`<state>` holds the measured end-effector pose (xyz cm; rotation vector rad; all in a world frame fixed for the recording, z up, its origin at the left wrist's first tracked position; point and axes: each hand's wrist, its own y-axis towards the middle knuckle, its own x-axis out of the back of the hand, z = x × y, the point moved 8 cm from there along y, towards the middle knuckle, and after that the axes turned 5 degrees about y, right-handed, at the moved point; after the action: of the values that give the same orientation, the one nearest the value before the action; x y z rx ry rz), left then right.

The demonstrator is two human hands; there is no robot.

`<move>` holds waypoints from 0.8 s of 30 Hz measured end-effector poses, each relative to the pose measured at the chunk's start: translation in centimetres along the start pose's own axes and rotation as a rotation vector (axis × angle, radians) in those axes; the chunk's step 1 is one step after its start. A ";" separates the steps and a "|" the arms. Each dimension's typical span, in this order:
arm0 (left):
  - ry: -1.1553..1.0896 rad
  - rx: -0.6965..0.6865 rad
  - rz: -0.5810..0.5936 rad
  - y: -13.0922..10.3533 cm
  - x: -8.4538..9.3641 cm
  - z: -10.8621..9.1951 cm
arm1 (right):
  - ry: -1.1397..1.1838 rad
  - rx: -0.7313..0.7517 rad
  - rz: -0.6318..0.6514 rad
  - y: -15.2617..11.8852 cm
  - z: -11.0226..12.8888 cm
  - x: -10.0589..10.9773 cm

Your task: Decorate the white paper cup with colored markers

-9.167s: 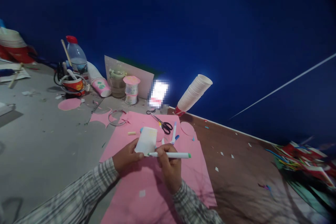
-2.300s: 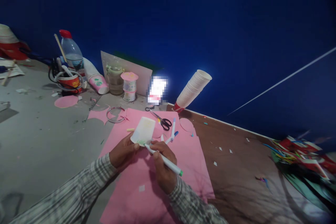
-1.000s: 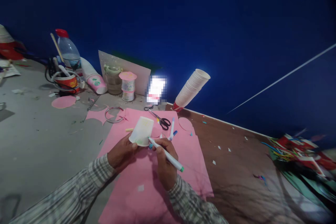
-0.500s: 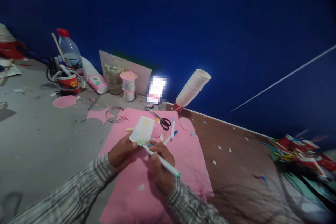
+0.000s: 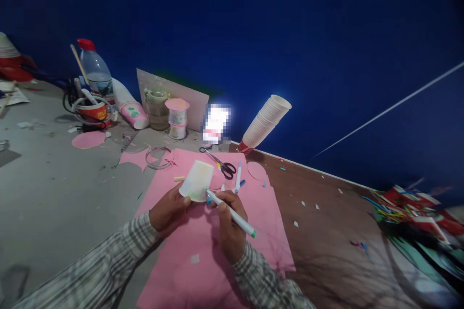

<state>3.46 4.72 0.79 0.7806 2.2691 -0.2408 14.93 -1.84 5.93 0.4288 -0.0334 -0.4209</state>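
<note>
A white paper cup [image 5: 197, 179] is held over pink paper [image 5: 195, 280], its rim toward me, with faint green marks near the rim. My left hand [image 5: 169, 210] grips its left side, thumb at the rim. My right hand [image 5: 232, 224] is closed round a white marker [image 5: 237, 219] with a green end; its tip is at the right side of the cup's rim. A small blue thing shows by the fingertips of that hand. Black-handled scissors [image 5: 227, 170] and a light marker [image 5: 238, 176] lie just beyond.
Behind stand a small pink-topped cup model [image 5: 177, 118], a glass jar [image 5: 157, 108] and a bottle [image 5: 96, 72]. A tall stack of paper cups [image 5: 266, 120] leans at centre right. A pen cup [image 5: 94, 112] stands left; scraps lie about, with a cluttered pile [image 5: 416, 212] far right.
My right hand and the marker have shifted right and slightly up, the tip moving from the middle of the rim to its right side. My left hand and the cup are almost still.
</note>
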 end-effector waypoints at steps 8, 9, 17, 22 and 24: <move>-0.010 -0.008 -0.013 0.0 0.2 0.1 | -0.010 0.006 0.004 -0.1 0.2 -0.1; -0.010 -0.008 -0.018 0.0 0.3 0.2 | -0.017 0.007 0.005 -0.1 0.2 -0.1; 0.028 0.002 -0.009 0.1 0.3 0.2 | -0.032 0.001 -0.004 0.0 0.1 -0.1; 0.043 -0.005 0.009 0.1 -0.1 0.0 | -0.021 0.006 0.005 0.0 0.2 -0.2; 0.058 -0.006 0.019 0.1 -0.3 0.0 | -0.016 0.004 0.017 0.0 0.2 -0.3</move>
<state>3.66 4.71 1.00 0.8156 2.3149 -0.2054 14.61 -1.80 6.17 0.4287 -0.0534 -0.4077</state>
